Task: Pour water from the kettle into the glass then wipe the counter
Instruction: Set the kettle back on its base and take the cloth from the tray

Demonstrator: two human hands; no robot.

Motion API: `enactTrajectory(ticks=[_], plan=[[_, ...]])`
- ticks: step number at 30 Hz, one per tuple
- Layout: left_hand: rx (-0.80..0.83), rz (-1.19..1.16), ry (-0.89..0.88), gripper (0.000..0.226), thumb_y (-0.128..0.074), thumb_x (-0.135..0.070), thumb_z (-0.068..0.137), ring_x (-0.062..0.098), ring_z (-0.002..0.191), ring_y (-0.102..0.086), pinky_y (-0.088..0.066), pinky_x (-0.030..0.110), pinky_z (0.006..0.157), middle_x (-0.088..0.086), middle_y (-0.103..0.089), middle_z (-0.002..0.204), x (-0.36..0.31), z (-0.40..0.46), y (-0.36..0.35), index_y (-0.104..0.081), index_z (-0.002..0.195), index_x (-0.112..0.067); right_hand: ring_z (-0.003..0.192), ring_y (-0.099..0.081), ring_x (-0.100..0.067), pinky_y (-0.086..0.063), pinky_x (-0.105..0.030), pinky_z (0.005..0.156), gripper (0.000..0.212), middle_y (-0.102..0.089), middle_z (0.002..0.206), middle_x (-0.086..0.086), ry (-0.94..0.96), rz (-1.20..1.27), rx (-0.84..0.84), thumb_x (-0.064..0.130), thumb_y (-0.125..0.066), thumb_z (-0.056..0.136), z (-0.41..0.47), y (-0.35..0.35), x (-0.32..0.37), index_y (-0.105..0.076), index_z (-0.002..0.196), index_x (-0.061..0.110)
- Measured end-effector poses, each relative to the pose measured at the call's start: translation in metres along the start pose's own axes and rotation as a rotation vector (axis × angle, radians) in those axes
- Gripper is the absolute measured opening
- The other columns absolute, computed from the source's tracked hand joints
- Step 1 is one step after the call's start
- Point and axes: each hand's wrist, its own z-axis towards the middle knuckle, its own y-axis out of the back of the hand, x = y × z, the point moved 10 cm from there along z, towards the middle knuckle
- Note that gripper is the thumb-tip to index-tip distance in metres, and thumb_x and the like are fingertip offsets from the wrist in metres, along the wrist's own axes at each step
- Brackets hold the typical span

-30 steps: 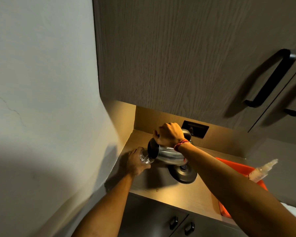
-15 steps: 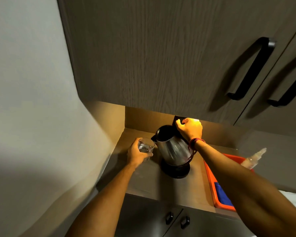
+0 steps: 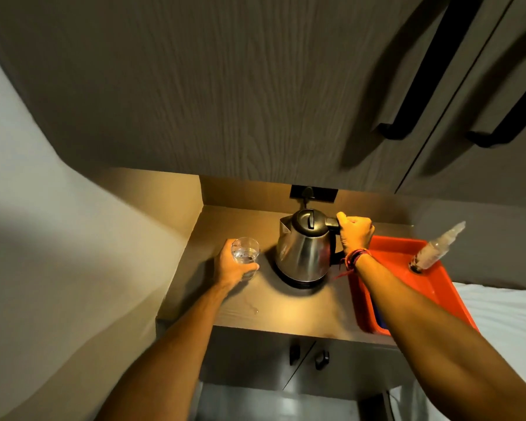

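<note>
On a small wooden bench tucked into a corner beneath dark wall cupboards, a steel kettle stands upright on its round black base, lid closed, spout pointing left. The right hand is wrapped around the kettle's black handle on the kettle's right side, fingers curled tight about it; red and dark threads are tied round that wrist.

Just to the left of the kettle, the left hand grips a clear drinking glass from behind and from the left side, thumb across the near side. The glass is upright and holds some water, roughly to half its height. Whether its foot rests on the bench or is held just above it cannot be told. The glass and the kettle are near each other but not touching.

A few small drops of water glint on the bench in front of the left hand.

To the right of the kettle lies an orange tray, its near end reaching the bench's front edge and its far right side partly over a white bed sheet. A clear plastic bottle leans in the tray's far corner, and something blue shows at the tray's near end — mostly hidden by the right forearm.

On the back wall, a black socket plate sits behind the kettle, with a plug in it. Below the bench are two cupboard doors with small dark knobs.
</note>
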Motion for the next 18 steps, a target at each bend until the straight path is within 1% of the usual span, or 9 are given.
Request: enactTrajectory(ticks=[2, 4, 6, 8, 11, 13, 15, 17, 18], plan=[[-0.002, 0.002, 0.013, 0.087, -0.092, -0.005, 0.066, 0.033, 0.128, -0.057, -0.054, 0.042, 0.101, 0.015, -0.059, 0.138, 0.002, 0.002, -0.003, -0.05, 0.141, -0.008, 0.061, -0.034, -0.019, -0.03, -0.034, 0.057, 0.052, -0.024, 0.069, -0.01, 0.027, 0.018, 0.006, 0.022, -0.067, 0.086, 0.004, 0.0, -0.005, -0.044, 0.041, 0.011], [0.003, 0.002, 0.033, 0.087, -0.091, -0.005, 0.066, 0.033, 0.13, -0.056, -0.054, 0.044, 0.104, 0.015, -0.059, 0.139, 0.004, 0.004, -0.006, -0.049, 0.142, -0.007, 0.062, -0.03, -0.018, -0.025, -0.033, 0.056, 0.053, -0.026, 0.074, -0.006, 0.069, 0.03, 0.024, 0.02, -0.067, 0.087, 0.005, -0.002, -0.003, -0.037, 0.042, 0.015], [0.002, 0.007, 0.035, 0.086, -0.091, -0.003, 0.067, 0.034, 0.131, -0.056, -0.054, 0.044, 0.104, 0.016, -0.058, 0.14, 0.002, 0.004, -0.01, -0.048, 0.142, -0.007, 0.063, -0.029, -0.018, -0.024, -0.033, 0.056, 0.046, -0.028, 0.071, -0.004, 0.085, 0.054, 0.044, 0.019, -0.066, 0.087, 0.006, -0.003, -0.002, -0.042, 0.048, 0.012], [0.027, 0.014, 0.026, 0.091, -0.091, -0.002, 0.067, 0.035, 0.132, -0.054, -0.052, 0.043, 0.105, 0.016, -0.056, 0.142, -0.004, 0.003, -0.014, -0.044, 0.144, -0.009, 0.063, -0.032, -0.017, -0.027, -0.033, 0.057, 0.044, -0.03, 0.066, -0.006, 0.09, 0.049, 0.065, 0.022, -0.065, 0.089, 0.005, -0.003, -0.004, -0.05, 0.052, 0.005], [0.095, 0.039, -0.034, 0.107, -0.093, -0.01, 0.066, 0.034, 0.142, -0.041, -0.044, 0.048, 0.113, 0.015, -0.042, 0.153, -0.021, 0.002, -0.021, -0.031, 0.153, -0.015, 0.067, -0.046, -0.018, -0.037, -0.033, 0.063, 0.039, -0.051, 0.065, -0.008, 0.066, 0.1, 0.079, 0.029, -0.061, 0.094, -0.001, 0.003, -0.012, -0.065, 0.07, -0.001], [0.042, 0.096, -0.162, 0.106, -0.093, -0.027, 0.068, 0.028, 0.141, -0.038, -0.044, 0.045, 0.112, 0.011, -0.037, 0.153, -0.045, 0.0, -0.018, -0.03, 0.153, -0.017, 0.077, -0.057, -0.024, -0.045, -0.036, 0.072, 0.036, -0.068, 0.08, -0.011, 0.011, 0.144, 0.061, 0.032, -0.055, 0.097, -0.006, 0.012, -0.021, -0.071, 0.085, 0.003], [-0.106, 0.15, -0.363, 0.084, -0.084, -0.04, 0.076, 0.023, 0.13, -0.044, -0.048, 0.037, 0.102, 0.01, -0.045, 0.142, -0.078, -0.008, -0.01, -0.042, 0.145, -0.015, 0.089, -0.063, -0.03, -0.048, -0.041, 0.081, 0.036, -0.073, 0.094, -0.015, -0.039, 0.142, 0.029, 0.032, -0.05, 0.099, -0.008, 0.023, -0.031, -0.073, 0.093, 0.005], [-0.248, 0.234, -0.637, 0.054, -0.075, -0.034, 0.084, 0.023, 0.115, -0.052, -0.05, 0.033, 0.091, 0.009, -0.057, 0.124, -0.119, -0.03, -0.018, -0.057, 0.128, -0.011, 0.099, -0.063, -0.035, -0.047, -0.042, 0.087, 0.036, -0.074, 0.103, -0.017, -0.075, 0.06, -0.008, 0.03, -0.047, 0.1, -0.008, 0.044, -0.048, -0.072, 0.099, 0.005], [-0.266, 0.26, -0.766, 0.037, -0.072, -0.026, 0.086, 0.023, 0.107, -0.055, -0.051, 0.034, 0.087, 0.008, -0.061, 0.114, -0.136, -0.042, -0.029, -0.062, 0.118, -0.011, 0.104, -0.062, -0.036, -0.047, -0.042, 0.089, 0.034, -0.073, 0.107, -0.018, -0.099, -0.003, -0.025, 0.029, -0.047, 0.1, -0.006, 0.054, -0.057, -0.072, 0.101, 0.005]])
